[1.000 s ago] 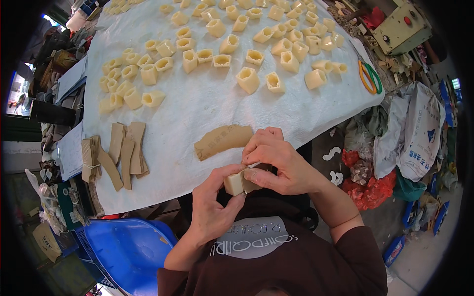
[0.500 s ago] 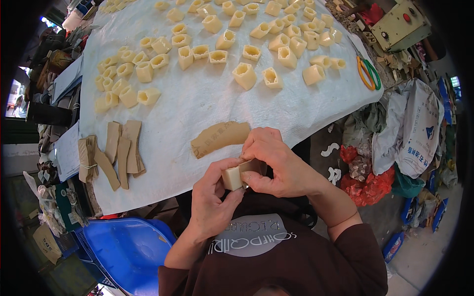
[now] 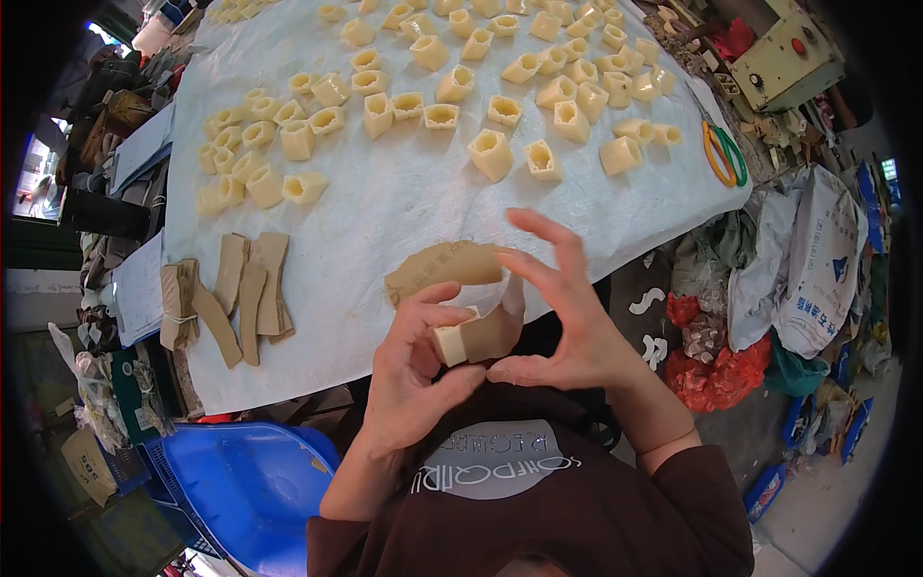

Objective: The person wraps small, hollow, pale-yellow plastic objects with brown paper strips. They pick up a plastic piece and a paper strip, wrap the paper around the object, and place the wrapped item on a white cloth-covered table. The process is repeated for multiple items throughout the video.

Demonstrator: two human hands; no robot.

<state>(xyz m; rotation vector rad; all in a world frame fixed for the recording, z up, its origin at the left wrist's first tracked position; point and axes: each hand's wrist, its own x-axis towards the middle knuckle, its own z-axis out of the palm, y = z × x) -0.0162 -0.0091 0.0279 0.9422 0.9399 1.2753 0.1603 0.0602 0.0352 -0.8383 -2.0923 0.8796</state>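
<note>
Before my chest, my left hand [image 3: 409, 375] grips a small cream-coloured block [image 3: 448, 346] between thumb and fingers. Around the block's right side bends a brown paper strip [image 3: 492, 335], its pale inner face showing at the top where it curls away. My right hand [image 3: 591, 337] is spread beside the strip's loose end, thumb and fingers well apart. Whether a right fingertip touches the strip is hard to tell. Just beyond the hands, a wider curved piece of brown printed paper [image 3: 437, 267] lies flat on the white cloth [image 3: 327, 231].
Several pale yellow hollow pieces [image 3: 490, 154] with ragged rims cover the far cloth. Brown strips [image 3: 231, 274], some tied, lie at left. Scissors [image 3: 721, 154] with orange and green handles rest at the right edge. A blue tub [image 3: 255, 490] stands below left; bags [image 3: 817, 260] sit at right.
My right hand has let go of the paper strip and spread its fingers, moving slightly right. The strip has sprung into a loose curve. My left hand still holds the block.
</note>
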